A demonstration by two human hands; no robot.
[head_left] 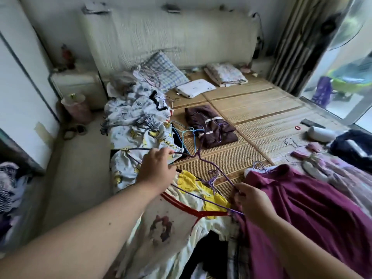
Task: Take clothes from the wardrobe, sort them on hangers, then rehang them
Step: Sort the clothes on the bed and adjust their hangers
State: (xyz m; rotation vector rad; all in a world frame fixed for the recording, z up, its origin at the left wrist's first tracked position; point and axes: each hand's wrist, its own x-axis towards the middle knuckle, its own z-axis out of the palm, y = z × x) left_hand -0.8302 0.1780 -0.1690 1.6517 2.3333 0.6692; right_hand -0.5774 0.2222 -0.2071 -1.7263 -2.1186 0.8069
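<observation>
Nearest us, a maroon garment (pixel 302 208) lies spread on the right. A cream and yellow garment (pixel 175 218) with red trim lies crumpled on the left. Both are soft, limp and light.

Right hand (pixel 253 200): fingers curled, pinching the right shoulder wire of a purple wire hanger (pixel 210 163). Left hand (pixel 156 170): fingers curled round the hanger's left end. The hanger hangs between the two hands, above the clothes, with its hook pointing away from us.

Handling judgement: the hanger is thin, light and springy. It bends easily and its hook snags on cloth or on other hangers. We judge the best hold to be at the shoulders or at the neck below the hook. The garment is best taken at the collar or shoulder seams, since loose cloth slides off bare wire.

Just beyond the hands, a tangle of loose hangers (pixel 213 181) rests on the bed's bamboo mat (pixel 251 109). We expect them to lift as a clump.

Further off lie a folded brown garment (pixel 211 125) with a hanger on it, and a pile of printed clothes (pixel 136 109) on the left. A checked pillow (pixel 167 71) sits at the far end.
</observation>
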